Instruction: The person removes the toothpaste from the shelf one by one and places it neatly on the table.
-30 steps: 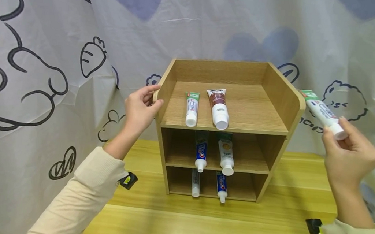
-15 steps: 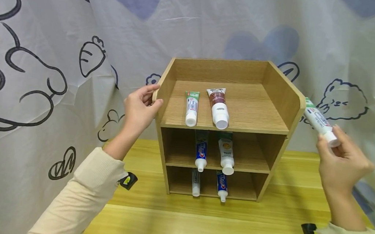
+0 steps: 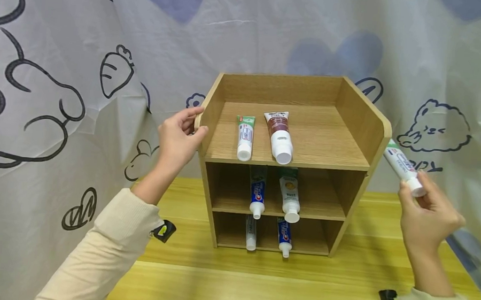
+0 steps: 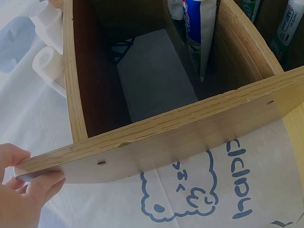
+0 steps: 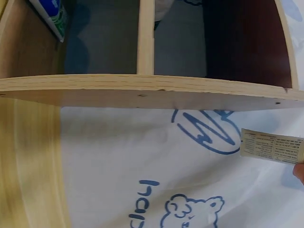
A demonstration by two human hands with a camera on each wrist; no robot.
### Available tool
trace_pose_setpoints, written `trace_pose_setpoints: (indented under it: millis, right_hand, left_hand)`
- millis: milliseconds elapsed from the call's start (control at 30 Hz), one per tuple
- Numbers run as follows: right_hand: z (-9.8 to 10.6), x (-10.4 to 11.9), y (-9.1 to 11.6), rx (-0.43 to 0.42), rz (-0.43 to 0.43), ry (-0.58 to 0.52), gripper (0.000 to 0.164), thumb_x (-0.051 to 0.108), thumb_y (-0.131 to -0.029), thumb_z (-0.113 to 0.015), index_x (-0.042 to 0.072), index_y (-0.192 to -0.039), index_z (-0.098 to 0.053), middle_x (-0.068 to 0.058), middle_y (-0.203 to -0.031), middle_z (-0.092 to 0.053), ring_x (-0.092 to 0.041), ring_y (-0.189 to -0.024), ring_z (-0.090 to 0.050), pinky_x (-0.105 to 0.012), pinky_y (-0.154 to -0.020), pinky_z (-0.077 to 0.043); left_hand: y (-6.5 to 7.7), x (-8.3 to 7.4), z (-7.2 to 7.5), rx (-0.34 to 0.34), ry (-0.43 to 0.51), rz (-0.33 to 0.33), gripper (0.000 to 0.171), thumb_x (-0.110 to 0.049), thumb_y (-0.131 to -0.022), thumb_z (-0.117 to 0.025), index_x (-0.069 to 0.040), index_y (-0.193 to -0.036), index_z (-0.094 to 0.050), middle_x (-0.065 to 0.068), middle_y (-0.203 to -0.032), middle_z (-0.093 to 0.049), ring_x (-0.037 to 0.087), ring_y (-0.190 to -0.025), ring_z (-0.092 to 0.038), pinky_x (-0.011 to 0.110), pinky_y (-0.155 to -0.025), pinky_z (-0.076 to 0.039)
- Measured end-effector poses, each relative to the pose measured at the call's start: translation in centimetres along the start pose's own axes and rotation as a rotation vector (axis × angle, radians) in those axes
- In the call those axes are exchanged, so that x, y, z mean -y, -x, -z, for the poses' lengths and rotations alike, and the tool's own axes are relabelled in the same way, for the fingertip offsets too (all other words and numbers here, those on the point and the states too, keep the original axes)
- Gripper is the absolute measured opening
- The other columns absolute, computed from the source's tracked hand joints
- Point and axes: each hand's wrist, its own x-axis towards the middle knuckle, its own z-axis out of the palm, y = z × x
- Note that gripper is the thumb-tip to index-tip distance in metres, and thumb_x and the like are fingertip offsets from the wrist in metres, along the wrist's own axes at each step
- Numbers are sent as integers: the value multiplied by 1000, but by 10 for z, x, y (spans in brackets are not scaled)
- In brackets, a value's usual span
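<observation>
A white and green tube point(image 3: 401, 164) is held by the right hand point(image 3: 430, 219), its cap end pinched in the fingers, just beside the shelf point(image 3: 322, 133). The shelf's left edge is gripped by the left hand point(image 3: 180, 138). On top, a little tube point(image 3: 245, 137) and a brown and white tube point(image 3: 279, 136) are laid; four more tubes point(image 3: 290, 194) are seen below.

- The shelf unit point(image 3: 318, 132) is showing smooth, matt wood.
- The held tube point(image 3: 401, 163) is looking plastic, smooth.
- The bench point(image 3: 255, 287) is showing glossy wood grain.
- The backdrop point(image 3: 253, 42) is looking like creased cloth.
</observation>
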Motion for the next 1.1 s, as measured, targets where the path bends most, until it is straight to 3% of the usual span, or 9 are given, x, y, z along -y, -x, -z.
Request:
trace_pose_setpoints:
  millis: [200, 400, 500, 867, 1100]
  right_hand:
    - [2, -11, 10, 28, -23, 32, 27, -4, -73, -70, -6, -100, -68, -4, -101, -68, 20, -79, -56, 6, -65, -44]
    - [4, -18, 19, 33, -36, 70, 28, -5, -73, -70, -4, -100, -68, -24, -100, -67, 24, -79, -53, 7, -66, -43]
    - [4, -21, 23, 35, -42, 79, 28, -5, -72, -70, -3, -101, -68, -25, -99, -67, 25, -80, -53, 7, -66, -43]
    - [9, -34, 42, 57, -21, 61, 28, -7, -71, -71, -5, -99, -69, -3, -102, -68, 23, -82, -54, 7, -68, -43]
    - [9, -45, 55, 59, 4, 72, 27, -12, -67, -70, -10, -94, -69, -28, -93, -66, 26, -83, -51, 10, -65, -39]
  left_hand:
    - [0, -1, 0, -3, -1, 6, 36, 2, -83, -59, 2, -119, -60, 21, -119, -61, 27, -110, -62, 27, -91, -54]
    - [0, -1, 0, -5, -18, -7, 36, 2, -83, -59, 1, -119, -60, 21, -117, -62, 26, -108, -63, 28, -90, -55]
    - [1, -1, 0, -6, -11, -8, 36, 2, -83, -59, 2, -119, -60, 21, -117, -62, 26, -108, -63, 29, -90, -54]
    - [1, -1, -1, -3, -5, 2, 36, 2, -83, -59, 1, -119, -60, 20, -119, -61, 26, -110, -62, 29, -90, -54]
    - [1, 1, -1, -7, -10, 3, 36, 1, -83, -59, 1, -119, -60, 20, -119, -62, 26, -110, -62, 28, -91, -54]
